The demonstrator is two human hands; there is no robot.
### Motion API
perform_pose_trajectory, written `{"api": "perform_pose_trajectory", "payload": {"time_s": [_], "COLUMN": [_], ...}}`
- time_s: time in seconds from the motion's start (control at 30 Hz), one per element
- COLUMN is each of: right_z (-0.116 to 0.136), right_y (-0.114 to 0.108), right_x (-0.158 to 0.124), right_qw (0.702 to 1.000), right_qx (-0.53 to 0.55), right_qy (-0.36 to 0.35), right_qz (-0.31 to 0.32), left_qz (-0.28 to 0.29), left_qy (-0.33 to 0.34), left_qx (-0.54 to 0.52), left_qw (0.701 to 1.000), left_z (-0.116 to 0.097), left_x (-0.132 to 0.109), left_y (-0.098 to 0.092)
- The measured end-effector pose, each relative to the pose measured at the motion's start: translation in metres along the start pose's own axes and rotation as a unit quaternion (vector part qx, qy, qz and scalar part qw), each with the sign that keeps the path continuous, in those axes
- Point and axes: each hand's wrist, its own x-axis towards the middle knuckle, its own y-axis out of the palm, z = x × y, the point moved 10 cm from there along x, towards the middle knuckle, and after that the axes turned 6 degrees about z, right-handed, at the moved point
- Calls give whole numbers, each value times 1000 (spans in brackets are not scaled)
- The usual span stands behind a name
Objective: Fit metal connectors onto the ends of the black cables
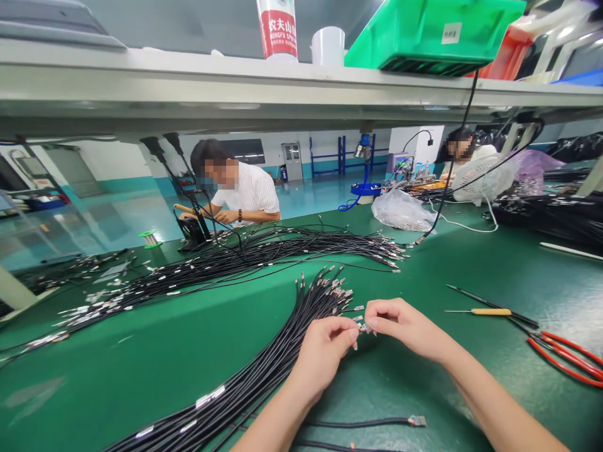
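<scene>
My left hand (325, 351) is closed in a pinch on the end of a black cable, beside the fanned-out tips of a cable bundle (264, 358). From the other side, my right hand (400, 323) pinches the same cable end (362, 327), where small coloured wires and a connector show between the fingertips. The fingers hide most of that end. Other cables in the bundle carry small clear connectors at their tips. Below my hands, a separate black cable (367, 422) lies with its connector pointing right.
Rightward lie red-handled scissors (565, 356), a yellow-handled pick (492, 312) and dark tweezers (475, 297). A second cable bundle (264, 252) stretches across behind. A shelf (188, 78) with a green bin (438, 31) runs overhead. Two people work beyond; a plastic bag (402, 210) sits farther back.
</scene>
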Motion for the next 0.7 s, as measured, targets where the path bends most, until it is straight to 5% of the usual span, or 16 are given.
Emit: {"api": "perform_pose_trajectory", "payload": {"time_s": [0.7], "right_z": [-4], "right_y": [6], "right_x": [0], "right_qw": [988], "right_qx": [151], "right_qy": [-23], "right_qz": [8], "left_qz": [16], "left_qy": [-31], "left_qx": [-123], "left_qw": [992], "left_z": [4], "left_x": [-3], "left_y": [4]}}
